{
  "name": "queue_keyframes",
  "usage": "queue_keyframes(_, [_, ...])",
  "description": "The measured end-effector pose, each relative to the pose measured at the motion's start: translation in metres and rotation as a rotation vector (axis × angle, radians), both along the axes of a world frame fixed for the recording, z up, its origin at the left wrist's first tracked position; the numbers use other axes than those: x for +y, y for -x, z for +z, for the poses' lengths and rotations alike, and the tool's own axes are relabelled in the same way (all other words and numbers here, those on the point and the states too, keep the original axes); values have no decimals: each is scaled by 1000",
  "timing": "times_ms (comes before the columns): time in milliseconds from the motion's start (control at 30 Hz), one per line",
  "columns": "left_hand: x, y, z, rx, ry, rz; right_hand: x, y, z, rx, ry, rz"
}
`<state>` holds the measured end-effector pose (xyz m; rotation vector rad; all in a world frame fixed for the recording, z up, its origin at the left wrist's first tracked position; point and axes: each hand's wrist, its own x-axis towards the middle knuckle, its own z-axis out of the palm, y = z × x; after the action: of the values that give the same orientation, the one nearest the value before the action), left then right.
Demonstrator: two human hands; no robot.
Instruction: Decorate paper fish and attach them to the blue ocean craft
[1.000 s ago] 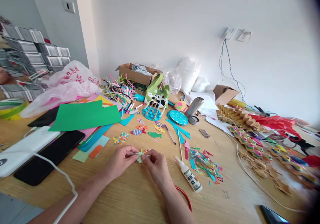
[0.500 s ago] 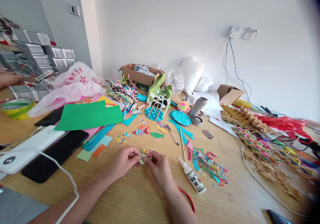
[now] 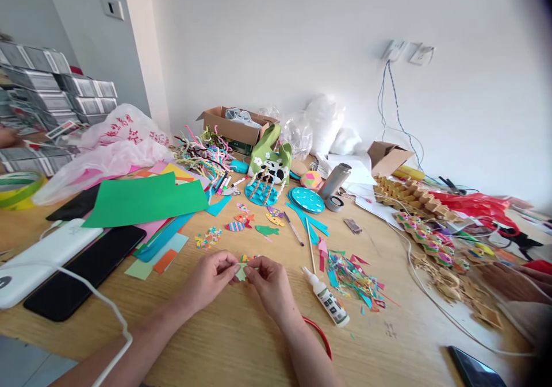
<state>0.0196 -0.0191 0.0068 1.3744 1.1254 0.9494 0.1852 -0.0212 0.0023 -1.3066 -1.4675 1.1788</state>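
The left hand (image 3: pixel 210 278) and the right hand (image 3: pixel 269 283) each pinch, thumb pressed to forefinger, one small pale green paper piece (image 3: pixel 240 272), held between them just above the table (image 3: pixel 224 341), near its front edge. The fingertips cover most of the piece, so its shape is hard to make out. Some bright specks (image 3: pixel 250 258) show just behind it, but whether they sit on the piece or on the wood cannot be told. Under the right forearm a red ring (image 3: pixel 319 334) is half hidden. A glue bottle (image 3: pixel 325 302) lies on its side just right of the right hand, with a heap of scraps (image 3: pixel 353 275) beyond it. Farther back lie paper fish (image 3: pixel 248 221) and a patch of confetti (image 3: pixel 208 238). To the left are a green sheet (image 3: pixel 144 200), a black phone (image 3: pixel 81 269) and a white power bank (image 3: pixel 43 255), whose cable (image 3: pixel 107 306) crosses the left forearm. At the right edge another person's hand (image 3: pixel 513 280) rests on the table, blurred. A second phone (image 3: pixel 476 370) is cut off at the bottom right corner.
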Motion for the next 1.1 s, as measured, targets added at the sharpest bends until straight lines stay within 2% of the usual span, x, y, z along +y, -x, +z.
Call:
queue_keyframes(233, [1, 2, 4, -39, 37, -24, 1, 1, 1, 82, 64, 40])
queue_keyframes(433, [-1, -2, 4, -7, 23, -11, 1, 1, -4, -1, 47, 3])
queue_keyframes(700, [3, 3, 5, -33, 32, 14, 3, 0, 8, 155, 152, 57])
queue_keyframes(833, [4, 5, 8, -22, 25, 37, 2, 0, 6, 191, 164, 34])
queue_keyframes(1100, [3, 5, 10, 6, 22, 55, 1, 2, 2, 56, 14, -66])
